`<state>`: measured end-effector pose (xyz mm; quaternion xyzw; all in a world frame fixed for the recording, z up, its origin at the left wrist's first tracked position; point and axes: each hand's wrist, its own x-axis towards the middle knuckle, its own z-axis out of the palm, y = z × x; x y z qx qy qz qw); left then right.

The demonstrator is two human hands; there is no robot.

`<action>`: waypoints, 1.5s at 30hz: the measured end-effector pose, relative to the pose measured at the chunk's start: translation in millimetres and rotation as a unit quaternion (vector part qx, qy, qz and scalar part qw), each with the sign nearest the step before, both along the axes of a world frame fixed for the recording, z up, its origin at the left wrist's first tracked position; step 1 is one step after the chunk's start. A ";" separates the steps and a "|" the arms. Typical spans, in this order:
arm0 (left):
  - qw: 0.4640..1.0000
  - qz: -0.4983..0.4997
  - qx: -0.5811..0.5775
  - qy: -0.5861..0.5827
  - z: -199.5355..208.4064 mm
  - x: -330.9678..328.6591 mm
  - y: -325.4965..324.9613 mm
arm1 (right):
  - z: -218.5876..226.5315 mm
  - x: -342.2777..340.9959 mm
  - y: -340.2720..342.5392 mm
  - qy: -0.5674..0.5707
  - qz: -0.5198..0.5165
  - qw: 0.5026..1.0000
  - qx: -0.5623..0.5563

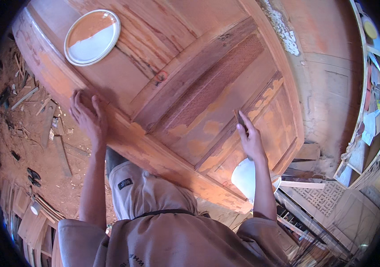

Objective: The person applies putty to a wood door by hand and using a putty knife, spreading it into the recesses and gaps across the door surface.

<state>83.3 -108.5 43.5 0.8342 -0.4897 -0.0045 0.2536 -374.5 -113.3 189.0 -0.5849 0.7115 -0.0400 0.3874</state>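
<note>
The panelled wooden door point(190, 89) lies flat across the view, its near edge toward the person. Orange-brown filler or stain covers much of it unevenly: the near stile and the lower right panels carry patchy smears, while the central recessed panel point(219, 80) shows a darker, rougher surface with bare wood along its lower part. Judged from this, the coating or filling is partly done; the upper planks and the central panel remain uneven.

The round lid point(92, 36) resting on the door's far left holds orange paste over half its face.

The left hand point(87, 116) lies flat on the door's near edge, fingers together. The right hand point(250, 140) pinches a small thin tool point(239, 118), kind unclear, against a panel moulding.
</note>
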 end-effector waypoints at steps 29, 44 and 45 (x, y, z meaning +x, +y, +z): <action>0.998 -0.039 0.028 -0.042 -0.3 -6.9 -8.9 | -72.3 -68.3 -126.9 0.101 0.208 0.970 -0.077; 0.998 -0.036 0.026 -0.035 2.3 -10.0 -11.4 | -101.8 -106.6 -133.4 0.084 0.225 0.957 -0.164; 0.999 -0.031 0.024 -0.037 2.1 -9.0 -11.0 | -92.8 -106.5 -137.0 0.072 0.218 0.965 -0.129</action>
